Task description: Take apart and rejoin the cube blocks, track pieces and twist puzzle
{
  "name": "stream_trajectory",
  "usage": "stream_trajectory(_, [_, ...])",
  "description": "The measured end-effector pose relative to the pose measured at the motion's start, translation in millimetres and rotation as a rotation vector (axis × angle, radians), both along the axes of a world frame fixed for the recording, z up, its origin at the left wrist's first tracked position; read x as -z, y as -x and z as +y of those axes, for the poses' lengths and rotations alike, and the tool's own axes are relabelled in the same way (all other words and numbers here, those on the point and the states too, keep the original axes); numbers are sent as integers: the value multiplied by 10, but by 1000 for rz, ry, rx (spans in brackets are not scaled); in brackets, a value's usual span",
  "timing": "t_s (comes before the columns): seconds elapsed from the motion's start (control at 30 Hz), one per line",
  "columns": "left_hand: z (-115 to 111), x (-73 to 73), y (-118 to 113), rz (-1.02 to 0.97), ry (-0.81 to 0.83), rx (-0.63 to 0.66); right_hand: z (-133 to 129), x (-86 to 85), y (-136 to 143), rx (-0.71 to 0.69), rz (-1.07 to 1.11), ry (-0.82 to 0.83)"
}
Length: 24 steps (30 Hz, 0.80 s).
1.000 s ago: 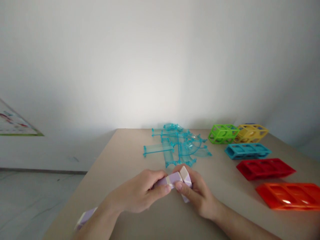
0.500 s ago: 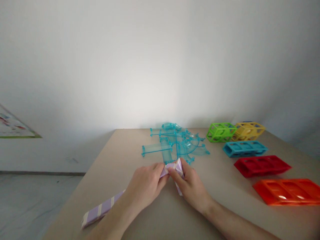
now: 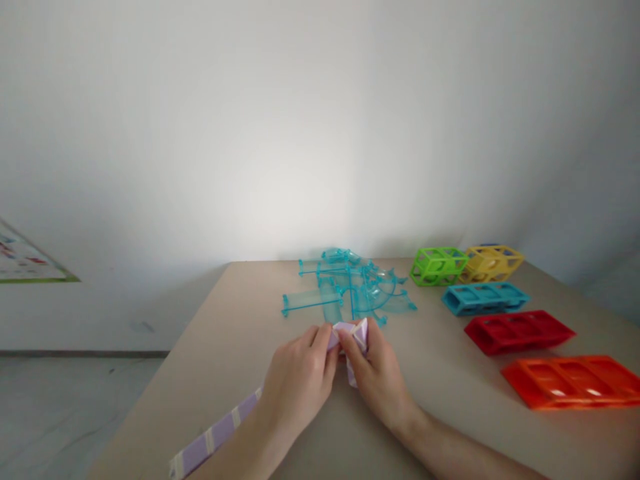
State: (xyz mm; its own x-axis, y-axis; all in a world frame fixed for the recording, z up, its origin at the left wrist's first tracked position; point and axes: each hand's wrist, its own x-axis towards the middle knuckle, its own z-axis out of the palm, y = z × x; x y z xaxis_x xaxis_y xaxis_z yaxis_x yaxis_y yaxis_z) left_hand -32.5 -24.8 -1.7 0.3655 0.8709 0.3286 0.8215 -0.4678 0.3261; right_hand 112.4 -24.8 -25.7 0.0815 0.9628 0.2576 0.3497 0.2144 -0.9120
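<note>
My left grip (image 3: pixel 300 370) and right grip (image 3: pixel 384 383) both clasp a bent purple-and-white strip (image 3: pixel 361 335), just this side of the translucent blue pieces (image 3: pixel 359 283). Red block (image 3: pixel 520 332) right of those pieces.

Colourful plastic frames (image 3: pixel 520 331) and a wall poster (image 3: pixel 27 262) suggest a playroom.

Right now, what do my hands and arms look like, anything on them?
Your left hand and right hand are ungloved, with no ring visible. The left forearm and right forearm show no sleeve, watch or bracelet in view.
</note>
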Motion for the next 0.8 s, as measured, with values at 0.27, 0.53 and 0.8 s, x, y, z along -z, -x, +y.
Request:
stream_trajectory(0.27, [124, -314, 392, -830, 986, 209, 142, -127, -288, 73, 176, -106])
stream_trajectory(0.53, [90, -20, 63, -1264, 1307, 381, 75, -100, -248, -386, 388, 68])
stream_trajectory(0.8, [168, 84, 51, -1340, 1338, 180, 52, -99, -209, -360, 226, 131])
